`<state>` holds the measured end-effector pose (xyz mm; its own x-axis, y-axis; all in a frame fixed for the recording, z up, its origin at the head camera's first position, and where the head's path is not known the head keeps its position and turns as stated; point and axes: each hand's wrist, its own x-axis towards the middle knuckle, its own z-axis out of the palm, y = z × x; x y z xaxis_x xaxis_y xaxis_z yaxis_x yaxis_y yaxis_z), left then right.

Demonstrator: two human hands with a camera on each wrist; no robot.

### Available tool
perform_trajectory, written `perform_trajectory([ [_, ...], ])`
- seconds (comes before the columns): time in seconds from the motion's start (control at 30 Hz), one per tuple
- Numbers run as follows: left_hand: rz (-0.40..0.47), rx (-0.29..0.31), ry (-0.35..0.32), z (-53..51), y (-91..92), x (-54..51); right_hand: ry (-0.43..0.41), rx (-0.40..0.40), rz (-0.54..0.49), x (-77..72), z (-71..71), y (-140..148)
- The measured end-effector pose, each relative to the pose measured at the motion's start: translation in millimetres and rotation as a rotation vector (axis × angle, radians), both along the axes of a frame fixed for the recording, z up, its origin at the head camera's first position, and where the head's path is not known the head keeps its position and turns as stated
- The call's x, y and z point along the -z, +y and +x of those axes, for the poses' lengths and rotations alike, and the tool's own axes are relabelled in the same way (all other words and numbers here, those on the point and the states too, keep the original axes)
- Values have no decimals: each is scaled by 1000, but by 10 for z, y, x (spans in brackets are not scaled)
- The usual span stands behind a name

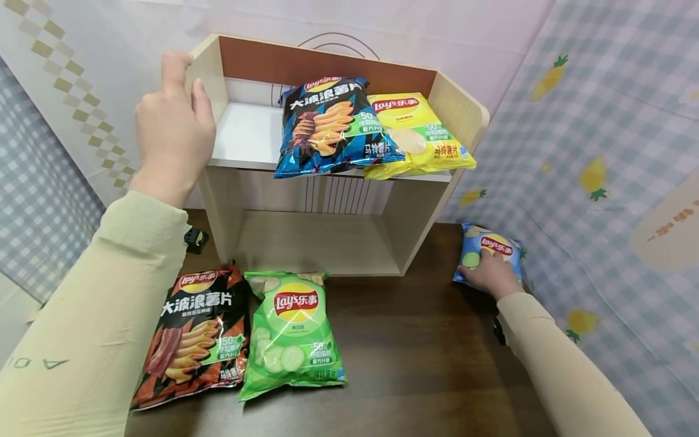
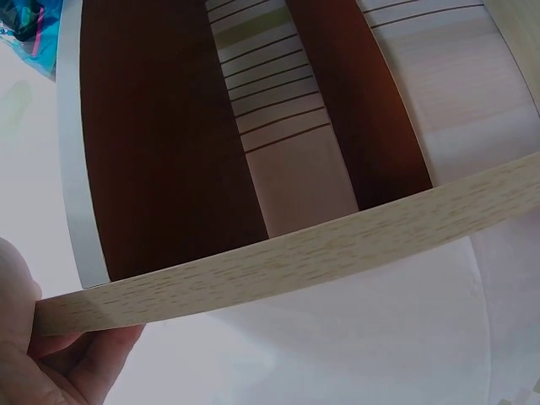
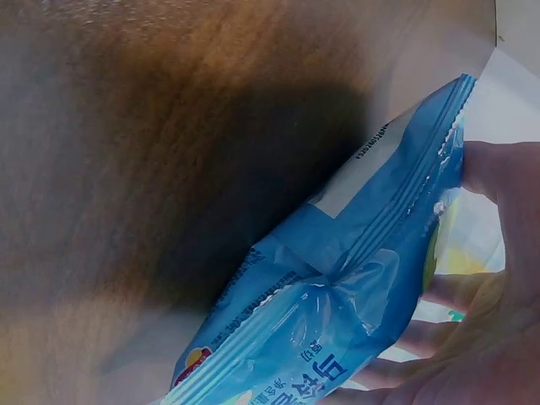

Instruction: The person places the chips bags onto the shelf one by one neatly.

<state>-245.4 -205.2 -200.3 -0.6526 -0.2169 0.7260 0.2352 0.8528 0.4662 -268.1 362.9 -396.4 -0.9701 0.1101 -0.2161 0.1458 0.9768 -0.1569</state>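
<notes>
My left hand (image 1: 176, 124) holds the left side panel of a small wooden shelf (image 1: 217, 73). In the left wrist view, the panel's edge (image 2: 278, 261) lies between the thumb and curled fingers. At the far right my right hand (image 1: 494, 276) grips a blue bag of potato chips (image 1: 510, 250) by the curtain. From the right wrist view, the bag's crinkled back (image 3: 337, 245) is tilted over the brown tabletop, with a dark shadow beneath. The upper shelf carries a black-and-blue chip bag (image 1: 327, 124), overlapping a yellow chip bag (image 1: 420, 130) on its right.
A red-and-black chip bag (image 1: 199, 331) and a green chip bag (image 1: 295, 340) lie side by side on the brown table (image 1: 404, 364) before the shelf. Checked curtain (image 1: 601, 121) borders the right side, and pale cloth (image 1: 437, 30) hangs behind.
</notes>
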Motion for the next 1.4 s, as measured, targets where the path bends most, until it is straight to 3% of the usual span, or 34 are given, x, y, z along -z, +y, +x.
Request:
perform_trajectory([
  [0.33, -7, -3, 9, -12, 0, 17, 70, -177, 58, 68, 86, 14],
  [0.53, -4, -7, 0, -11, -7, 19, 124, -233, -17, 61, 134, 82],
  [0.83, -3, -8, -20, -14, -16, 30, 203, -158, -130, 48, 220, 182],
  [1.1, 3, -7, -2, -9, -9, 19, 271, -111, -225, 131, 189, 352],
  [1.2, 4, -6, -17, -13, 7, 10, 248, -32, -259, 158, 236, 436],
  [1.4, 7, 8, -8, -18, 39, -8, 95, 150, -303, 199, 318, 551],
])
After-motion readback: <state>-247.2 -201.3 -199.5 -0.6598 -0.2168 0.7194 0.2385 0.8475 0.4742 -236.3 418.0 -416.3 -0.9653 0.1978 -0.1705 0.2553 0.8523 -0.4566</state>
